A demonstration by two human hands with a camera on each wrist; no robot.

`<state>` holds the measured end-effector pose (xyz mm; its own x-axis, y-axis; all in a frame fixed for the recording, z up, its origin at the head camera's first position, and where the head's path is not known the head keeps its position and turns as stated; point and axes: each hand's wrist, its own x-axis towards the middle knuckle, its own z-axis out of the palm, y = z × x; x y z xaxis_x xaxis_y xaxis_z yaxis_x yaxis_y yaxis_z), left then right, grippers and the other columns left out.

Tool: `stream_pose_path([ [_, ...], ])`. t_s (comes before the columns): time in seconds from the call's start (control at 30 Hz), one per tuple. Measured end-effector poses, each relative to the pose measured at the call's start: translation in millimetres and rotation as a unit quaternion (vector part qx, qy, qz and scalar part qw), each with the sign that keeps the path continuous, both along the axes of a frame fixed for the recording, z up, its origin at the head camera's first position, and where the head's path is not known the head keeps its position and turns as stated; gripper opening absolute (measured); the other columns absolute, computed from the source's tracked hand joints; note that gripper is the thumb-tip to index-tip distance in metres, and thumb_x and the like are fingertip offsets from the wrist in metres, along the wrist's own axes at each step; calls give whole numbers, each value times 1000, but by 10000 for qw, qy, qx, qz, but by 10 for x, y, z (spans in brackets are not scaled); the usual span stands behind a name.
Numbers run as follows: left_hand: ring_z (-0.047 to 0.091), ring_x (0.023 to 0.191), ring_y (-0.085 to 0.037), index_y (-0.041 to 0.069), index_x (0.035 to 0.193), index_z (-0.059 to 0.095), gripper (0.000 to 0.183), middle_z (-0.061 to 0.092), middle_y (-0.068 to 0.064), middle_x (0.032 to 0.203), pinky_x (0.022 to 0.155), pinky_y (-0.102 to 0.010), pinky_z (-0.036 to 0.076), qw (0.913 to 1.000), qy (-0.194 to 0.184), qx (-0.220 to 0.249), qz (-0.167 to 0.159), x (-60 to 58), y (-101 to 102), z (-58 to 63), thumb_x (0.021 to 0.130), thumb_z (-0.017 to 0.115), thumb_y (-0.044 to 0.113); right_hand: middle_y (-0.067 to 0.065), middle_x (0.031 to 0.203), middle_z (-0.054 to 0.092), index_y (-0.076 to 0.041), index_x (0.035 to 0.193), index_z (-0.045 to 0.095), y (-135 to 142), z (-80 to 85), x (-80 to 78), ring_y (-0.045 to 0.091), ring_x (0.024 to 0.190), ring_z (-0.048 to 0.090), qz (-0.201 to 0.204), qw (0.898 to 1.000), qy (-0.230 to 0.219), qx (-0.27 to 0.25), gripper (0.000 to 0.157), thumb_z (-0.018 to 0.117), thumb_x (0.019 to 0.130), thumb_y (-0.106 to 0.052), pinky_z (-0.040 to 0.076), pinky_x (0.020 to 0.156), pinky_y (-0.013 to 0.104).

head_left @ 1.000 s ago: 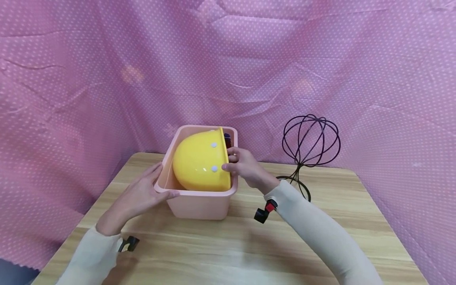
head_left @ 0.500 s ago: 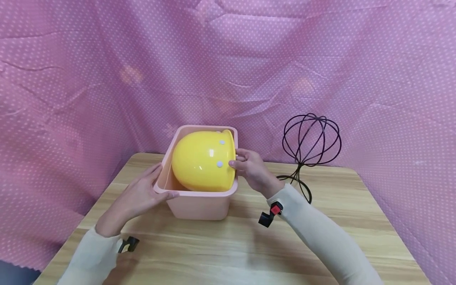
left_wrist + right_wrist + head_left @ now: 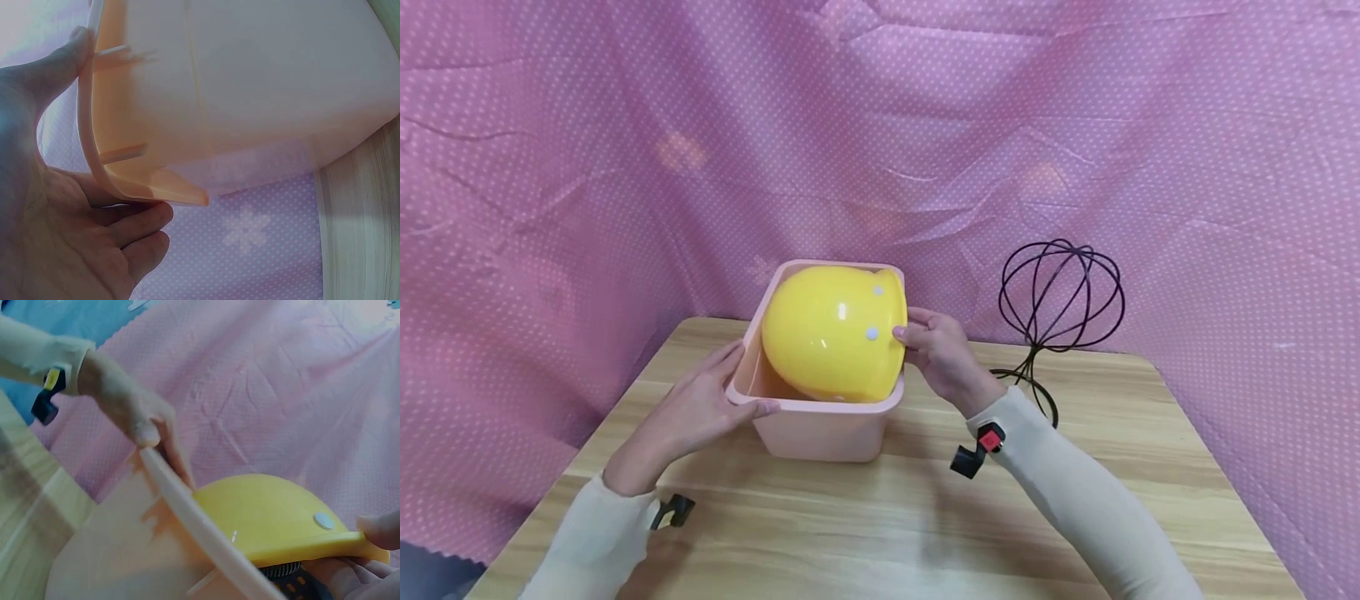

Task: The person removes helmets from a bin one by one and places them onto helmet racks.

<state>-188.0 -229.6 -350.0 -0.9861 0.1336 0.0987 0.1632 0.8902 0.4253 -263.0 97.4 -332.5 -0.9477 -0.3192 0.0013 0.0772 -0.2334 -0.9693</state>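
Table [image 3: 820, 525] with bin [image 3: 823, 435], wire stand [image 3: 1035, 347]

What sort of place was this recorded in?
Probably a makeshift recording booth, though the wider room can't be made out: pink dotted cloth hangs around a wood-grain table, and small wrist cameras are worn at both sleeves.

In the head view, wrinkled pink cloth [image 3: 880, 150] with white dots fills the top and both sides; a pale wood-grain counter [image 3: 820, 525] spans the lower middle; a bluish-grey patch [image 3: 433, 575] shows lower left.
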Motion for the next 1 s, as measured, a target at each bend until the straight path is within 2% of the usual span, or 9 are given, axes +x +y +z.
stream_pose_path([
  [0.17, 30, 150, -49, 0, 160, 23, 121, 25, -23, 167, 116, -70, 31, 9998, 61, -74, -172, -38, -23, 21, 79, 62, 82, 5, 104, 77, 14, 147, 40, 64, 78, 33, 10, 91, 75, -105, 9978, 5, -659, 51, 52, 98, 5, 62, 83, 26],
  [0.27, 31, 150, -49, -1, 160, 23, 121, 25, -23, 167, 116, -70, 31, 9997, 69, -110, -213, -67, -28, 43, 79, 61, 82, 0, 97, 77, 15, 148, 35, 97, 169, 66, 8, 88, 75, -201, 9954, 56, -939, 51, 48, 100, 6, 61, 81, 23],
  [0.5, 32, 149, -50, -1, 159, 24, 119, 27, -23, 166, 116, -69, 31, 9997, 93, -97, -196, -93, -40, 24, 80, 64, 79, 1, 100, 76, 14, 150, 33, 145, 329, 129, 9, 90, 74, -356, 9893, 90, -1414, 50, 45, 101, 6, 61, 84, 22],
  [0.63, 31, 149, -50, 0, 160, 24, 119, 26, -23, 167, 116, -69, 31, 9998, 56, -81, -162, -93, -52, 12, 80, 65, 78, 2, 101, 76, 13, 149, 33, 188, 395, 144, 11, 89, 74, -366, 9852, 166, -1668, 48, 43, 102, 6, 61, 80, 24],
  [0.83, 32, 149, -49, 2, 160, 25, 118, 28, -22, 166, 116, -68, 32, 9999, 101, 28, -104, -108, -72, -24, 79, 67, 77, 7, 107, 76, 4, 131, 53, 309, 533, 184, 14, 94, 76, -378, 9748, 186, -2192, 29, 44, 103, 5, 62, 84, 26],
  [0.93, 34, 148, -50, 2, 159, 28, 115, 30, -22, 165, 116, -69, 33, 9996, 225, 75, -144, -135, -84, -46, 79, 69, 74, 10, 109, 74, 3, 120, 61, 382, 610, 202, 16, 95, 76, -421, 9653, 205, -2568, 23, 47, 102, 7, 61, 86, 26],
  [1.0, 35, 148, -49, 2, 159, 30, 114, 32, -20, 165, 116, -68, 33, 9992, 314, 141, -185, -152, -95, -59, 78, 72, 71, 11, 107, 74, 3, 117, 63, 431, 659, 204, 16, 92, 75, -448, 9593, 229, -2780, 22, 48, 101, 8, 61, 82, 23],
])
